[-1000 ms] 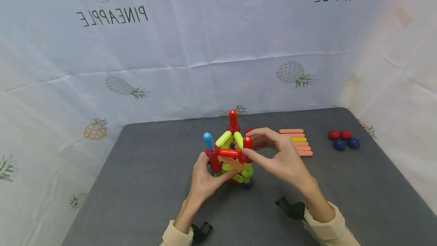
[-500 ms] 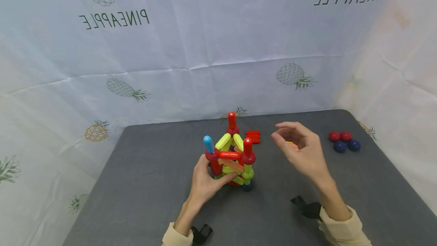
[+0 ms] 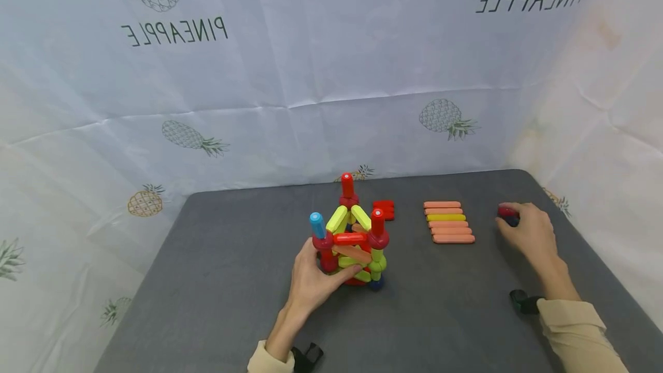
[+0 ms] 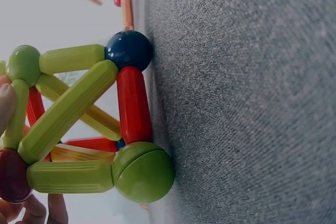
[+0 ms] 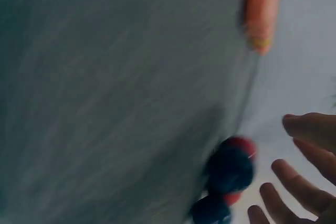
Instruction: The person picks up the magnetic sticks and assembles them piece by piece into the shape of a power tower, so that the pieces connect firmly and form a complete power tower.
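Observation:
A tower of magnetic sticks and balls [image 3: 350, 239] stands on the dark table, with two red sticks and a blue one upright on top. My left hand [image 3: 309, 284] grips its left side, thumb across the front. Seen from the left wrist, a long lime-green stick [image 4: 68, 111] crosses one side diagonally. My right hand [image 3: 536, 235] hovers over the loose balls at the far right, covering most of them in the head view. In the right wrist view its fingers [image 5: 296, 179] are spread beside the dark blue balls [image 5: 230, 167], with red balls [image 5: 242, 145] partly hidden behind.
A row of orange sticks [image 3: 453, 239] with one yellow stick [image 3: 446, 217] lies right of the tower. Short red sticks [image 3: 383, 204] lie behind it. A white pineapple-print cloth [image 3: 311, 131] hangs beyond the table's back edge.
My right hand has let go of the tower's upper right corner and moved right, past the orange sticks, to the loose balls. My left hand keeps its grip on the tower.

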`<state>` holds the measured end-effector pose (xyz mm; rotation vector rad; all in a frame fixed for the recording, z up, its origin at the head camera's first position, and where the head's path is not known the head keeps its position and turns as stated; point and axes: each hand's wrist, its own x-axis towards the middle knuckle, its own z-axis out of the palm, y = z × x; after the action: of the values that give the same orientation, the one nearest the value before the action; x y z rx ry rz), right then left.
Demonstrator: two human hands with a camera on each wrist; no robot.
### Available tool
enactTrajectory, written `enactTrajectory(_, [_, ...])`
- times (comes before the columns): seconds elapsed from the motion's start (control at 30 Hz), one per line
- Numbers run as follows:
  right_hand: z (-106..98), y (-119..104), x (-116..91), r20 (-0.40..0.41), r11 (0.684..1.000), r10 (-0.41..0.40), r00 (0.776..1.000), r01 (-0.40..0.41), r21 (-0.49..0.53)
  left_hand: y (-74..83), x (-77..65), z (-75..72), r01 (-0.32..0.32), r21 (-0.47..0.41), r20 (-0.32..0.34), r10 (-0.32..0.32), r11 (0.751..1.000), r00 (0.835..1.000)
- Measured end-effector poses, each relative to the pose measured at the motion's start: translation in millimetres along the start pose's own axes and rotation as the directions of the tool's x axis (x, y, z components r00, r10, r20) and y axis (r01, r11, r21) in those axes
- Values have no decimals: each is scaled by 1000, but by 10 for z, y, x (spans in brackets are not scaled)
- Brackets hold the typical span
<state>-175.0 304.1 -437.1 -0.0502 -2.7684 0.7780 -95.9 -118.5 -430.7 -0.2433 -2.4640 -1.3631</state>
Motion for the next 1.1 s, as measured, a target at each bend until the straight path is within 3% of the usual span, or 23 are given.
enactTrajectory(0.2, [-48, 273, -10, 108, 990, 114, 988, -105, -90, -11, 4, -1, -3, -2, 0, 3, 1000, 1000])
enactTrajectory(0.8, [-71, 247, -26, 149, 986, 147, 978, -133, -101, -14, -9, -1, 18, 23, 10, -18, 1000, 1000])
enactTrajectory(0.97, [-82, 142, -32, 103, 994, 101, 990, -96, -54, -9, -3, -5, 19, 22, 14, -19, 1000, 1000])
enactTrajectory(1.1, [-126, -70, -5, 43, 999, -7, 999, 5, 38, -3, 0, -9, 24, 22, 16, -24, 999, 1000])
